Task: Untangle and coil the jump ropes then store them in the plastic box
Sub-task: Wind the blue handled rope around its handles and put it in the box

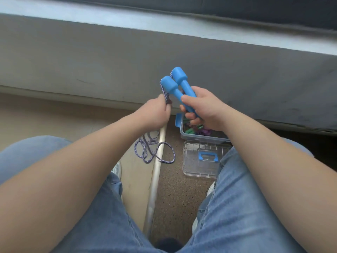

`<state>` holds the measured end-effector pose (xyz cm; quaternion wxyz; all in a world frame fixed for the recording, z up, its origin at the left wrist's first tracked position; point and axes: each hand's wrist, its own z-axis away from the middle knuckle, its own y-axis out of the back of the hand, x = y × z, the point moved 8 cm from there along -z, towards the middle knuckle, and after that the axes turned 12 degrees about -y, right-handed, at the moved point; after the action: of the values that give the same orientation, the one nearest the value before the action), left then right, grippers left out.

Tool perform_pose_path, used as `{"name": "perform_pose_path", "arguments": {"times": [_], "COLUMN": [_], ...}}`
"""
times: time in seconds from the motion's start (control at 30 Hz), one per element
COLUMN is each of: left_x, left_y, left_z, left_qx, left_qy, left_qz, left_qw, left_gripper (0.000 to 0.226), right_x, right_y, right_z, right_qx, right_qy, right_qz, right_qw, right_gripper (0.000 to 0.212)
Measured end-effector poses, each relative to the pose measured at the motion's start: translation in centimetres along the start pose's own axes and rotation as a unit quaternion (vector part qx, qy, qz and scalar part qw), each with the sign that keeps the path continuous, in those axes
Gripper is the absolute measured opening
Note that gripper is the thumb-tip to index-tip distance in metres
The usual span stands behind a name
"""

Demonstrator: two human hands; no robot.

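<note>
Two blue jump-rope handles (176, 86) are held side by side, tilted upward, above the floor and just in front of the plastic box (198, 136). They are grasped by the right hand (204, 108), whose fingers and thumb are curled round their lower shafts. The purple braided rope (155, 148) runs down from the handle tops and is pinched in the left hand (156, 112), whose fingers are closed around it; the remainder lies in loose loops on the floor, across a pale metal strip (155, 178) between two floor surfaces. In the box, green handles (189, 130) and purple cord are seen, partly hidden by the right hand. The clear lid (202, 159), with its blue handle, lies flat on the floor just beside the box's near edge, between the jeans-clad knees (237, 207).
</note>
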<state>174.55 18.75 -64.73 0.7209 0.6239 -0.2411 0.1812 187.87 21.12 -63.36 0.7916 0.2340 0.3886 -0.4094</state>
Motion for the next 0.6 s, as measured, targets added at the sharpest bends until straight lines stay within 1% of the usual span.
{"name": "perform_pose_path", "arguments": {"times": [0.03, 0.07, 0.13, 0.17, 0.23, 0.27, 0.3, 0.33, 0.37, 0.4, 0.47, 0.53, 0.6], "left_x": [0.3, 0.6, 1.3, 1.8, 3.2, 3.9, 4.3, 4.5, 4.8, 4.8, 4.5, 4.0, 2.4], "left_y": [-0.3, -0.4, -0.7, -0.9, -1.4, -1.3, -1.0, -0.4, 0.2, 0.9, 2.1, 3.7, 4.8], "left_z": [0.1, 0.3, 0.8, 1.0, 1.4, 1.6, 1.5, 1.4, 1.3, 1.2, 1.1, 1.1, 0.9], "left_qx": [-0.019, -0.039, -0.087, -0.112, -0.149, -0.156, -0.155, -0.151, -0.147, -0.146, -0.129, -0.095, -0.085], "left_qy": [-0.012, -0.026, -0.061, -0.092, -0.171, -0.209, -0.235, -0.251, -0.264, -0.270, -0.266, -0.245, -0.188], "left_qz": [-0.036, -0.074, -0.169, -0.223, -0.319, -0.339, -0.338, -0.314, -0.290, -0.271, -0.227, -0.155, -0.073], "left_qw": [0.999, 0.996, 0.980, 0.964, 0.920, 0.904, 0.898, 0.903, 0.908, 0.912, 0.928, 0.952, 0.976], "left_gripper": [0.027, 0.023, 0.016, 0.016, 0.022, 0.027, 0.030, 0.030, 0.028, 0.028, 0.036, 0.043, 0.049], "right_x": [-0.2, -0.4, -0.4, -0.2, 0.5, 1.0, 1.5, 1.8, 2.1, 2.3, 1.8, 0.8, 0.0], "right_y": [0.5, 0.9, 1.0, 0.8, -0.1, -0.8, -1.6, -2.5, -3.3, -3.9, -4.6, -4.7, -4.5], "right_z": [-0.2, -0.4, -0.6, -0.6, -0.7, -0.7, -0.7, -0.6, -0.4, -0.2, 0.6, 1.3, 2.0], "right_qx": [0.059, 0.116, 0.194, 0.210, 0.206, 0.192, 0.172, 0.145, 0.112, 0.078, 0.034, 0.024, 0.022], "right_qy": [0.025, 0.046, 0.056, 0.051, 0.053, 0.061, 0.074, 0.088, 0.098, 0.103, 0.118, 0.147, 0.174], "right_qz": [0.077, 0.159, 0.304, 0.364, 0.458, 0.502, 0.544, 0.579, 0.601, 0.608, 0.600, 0.581, 0.550], "right_qw": [0.995, 0.979, 0.931, 0.906, 0.863, 0.841, 0.818, 0.797, 0.785, 0.783, 0.790, 0.800, 0.816], "right_gripper": [0.007, 0.009, 0.018, 0.020, 0.019, 0.018, 0.018, 0.020, 0.022, 0.021, 0.016, 0.014, 0.016]}}
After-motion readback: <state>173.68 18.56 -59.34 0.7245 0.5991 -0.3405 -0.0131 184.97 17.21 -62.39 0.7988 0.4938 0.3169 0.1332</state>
